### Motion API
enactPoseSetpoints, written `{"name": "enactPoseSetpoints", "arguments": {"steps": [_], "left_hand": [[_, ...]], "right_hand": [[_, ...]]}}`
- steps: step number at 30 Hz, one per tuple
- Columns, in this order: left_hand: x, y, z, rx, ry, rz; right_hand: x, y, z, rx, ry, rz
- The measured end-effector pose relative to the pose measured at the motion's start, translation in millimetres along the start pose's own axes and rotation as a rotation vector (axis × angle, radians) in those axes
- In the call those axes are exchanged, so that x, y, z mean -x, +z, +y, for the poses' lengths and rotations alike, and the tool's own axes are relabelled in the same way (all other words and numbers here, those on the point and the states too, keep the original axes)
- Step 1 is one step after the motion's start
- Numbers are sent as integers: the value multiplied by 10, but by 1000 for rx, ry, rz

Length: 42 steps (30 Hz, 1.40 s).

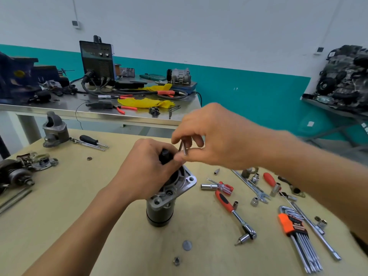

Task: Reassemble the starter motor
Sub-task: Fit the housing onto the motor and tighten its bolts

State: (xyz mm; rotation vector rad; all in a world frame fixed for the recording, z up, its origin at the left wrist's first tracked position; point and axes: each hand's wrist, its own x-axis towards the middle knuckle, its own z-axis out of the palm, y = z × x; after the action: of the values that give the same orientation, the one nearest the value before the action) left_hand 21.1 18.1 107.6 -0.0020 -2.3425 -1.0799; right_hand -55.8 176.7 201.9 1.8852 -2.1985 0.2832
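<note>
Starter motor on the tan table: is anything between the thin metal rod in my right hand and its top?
Yes: the left hand grips the black part atop the grey starter motor, covering it right beside the thin metal rod pinched by the right hand. Nothing else visible intervenes.

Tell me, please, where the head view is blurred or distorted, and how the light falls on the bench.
Head view: the right hand, pinching a metal rod, and its forearm are motion-smeared; the left hand gripping the starter motor is sharper; the wide lens bows the steel table edge behind; light is soft and even, shadows faint, with mild glare on that steel top.
</note>
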Motion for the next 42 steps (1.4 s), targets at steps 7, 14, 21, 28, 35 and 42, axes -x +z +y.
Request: {"name": "enactPoseSetpoints", "arguments": {"steps": [7, 14, 21, 28, 35, 42], "left_hand": [[39, 15, 33, -38, 21, 25], [110, 85, -22, 36, 50, 142], [55, 0, 38, 208, 66, 92], [77, 70, 28, 78, 143, 144], [68, 90, 31, 13, 123, 196], [89, 104, 45, -13, 113, 182]], "right_hand": [[-128, -322, -68, -11, -33, -246], [-197, -59, -46, -219, 279, 13], [-82, 25, -16, -425, 493, 75], [47, 134, 77, -480, 348, 93], [16, -56, 141, -195, 148, 98], [-55, -70, -40, -55, 297, 49]]}}
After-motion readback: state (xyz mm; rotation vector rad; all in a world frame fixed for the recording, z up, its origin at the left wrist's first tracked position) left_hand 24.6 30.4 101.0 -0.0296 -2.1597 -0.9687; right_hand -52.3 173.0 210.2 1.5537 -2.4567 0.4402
